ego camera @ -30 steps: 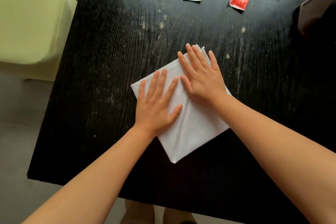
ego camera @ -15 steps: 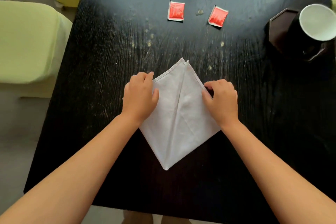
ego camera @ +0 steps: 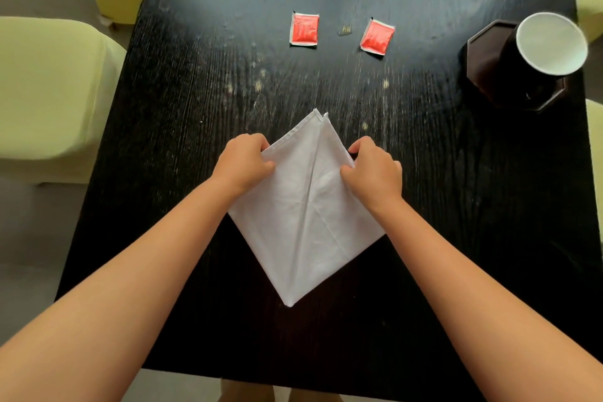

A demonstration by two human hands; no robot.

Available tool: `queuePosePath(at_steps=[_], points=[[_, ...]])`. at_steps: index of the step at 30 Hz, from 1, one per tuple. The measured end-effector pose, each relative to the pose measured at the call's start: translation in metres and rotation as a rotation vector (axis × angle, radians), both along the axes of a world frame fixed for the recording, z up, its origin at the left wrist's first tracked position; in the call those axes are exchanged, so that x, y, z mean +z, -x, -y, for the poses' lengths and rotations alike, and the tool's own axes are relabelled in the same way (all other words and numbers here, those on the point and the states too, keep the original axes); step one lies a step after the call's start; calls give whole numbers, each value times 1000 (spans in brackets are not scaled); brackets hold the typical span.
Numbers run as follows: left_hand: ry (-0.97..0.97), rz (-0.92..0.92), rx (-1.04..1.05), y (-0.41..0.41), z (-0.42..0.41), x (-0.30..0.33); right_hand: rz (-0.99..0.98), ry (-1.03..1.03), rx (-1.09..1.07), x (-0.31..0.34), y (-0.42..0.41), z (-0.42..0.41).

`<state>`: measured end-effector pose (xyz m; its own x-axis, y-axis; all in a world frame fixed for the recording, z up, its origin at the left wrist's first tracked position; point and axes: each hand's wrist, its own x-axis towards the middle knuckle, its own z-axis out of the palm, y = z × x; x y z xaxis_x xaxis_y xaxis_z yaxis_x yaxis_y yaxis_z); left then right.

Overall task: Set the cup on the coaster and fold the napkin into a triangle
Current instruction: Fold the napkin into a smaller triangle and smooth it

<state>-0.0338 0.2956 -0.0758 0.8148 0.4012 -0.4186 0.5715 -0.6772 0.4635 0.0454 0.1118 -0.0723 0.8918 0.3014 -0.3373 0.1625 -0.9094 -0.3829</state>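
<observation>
I have the white napkin [ego camera: 306,206] pinched at both side corners: my left hand [ego camera: 243,165] closes on its left edge, my right hand [ego camera: 372,173] on its right edge, thumbs on top and fingers curled under the cloth. It lies between my hands as a diamond on the dark table [ego camera: 195,91], one point aimed away from me, the other toward my body, with a crease running down the middle. At the far point the layers sit slightly apart, so it looks doubled over.

The cloth is thin, light and limp, I judge; it will sag and slide on this smooth top if I lift it by one corner only. Taking it at the hemmed corners, where the fabric is firmest, should keep the edges lined up for a diagonal fold.

Well beyond my right hand, the cup [ego camera: 551,42] already stands on the dark coaster [ego camera: 483,55]. Two red packets [ego camera: 304,29] lie ahead of my grip.
</observation>
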Motion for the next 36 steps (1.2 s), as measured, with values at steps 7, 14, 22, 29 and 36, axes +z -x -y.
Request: queuePosePath(at_steps=[7, 14, 22, 29, 36], points=[[72, 59, -37, -4, -8, 25, -95, -127, 69, 13, -15, 4], [-15, 532, -46, -25, -29, 113, 106, -517, 98, 108, -60, -9], [-199, 814, -331, 22, -16, 138, 451, -630, 473, 150, -24, 30], [-162, 350, -642, 114, 28, 40, 193, -2, 859, 42, 70, 93], [-302, 354, -413, 79, 43, 4, 326, -69, 497, 12, 42, 61]])
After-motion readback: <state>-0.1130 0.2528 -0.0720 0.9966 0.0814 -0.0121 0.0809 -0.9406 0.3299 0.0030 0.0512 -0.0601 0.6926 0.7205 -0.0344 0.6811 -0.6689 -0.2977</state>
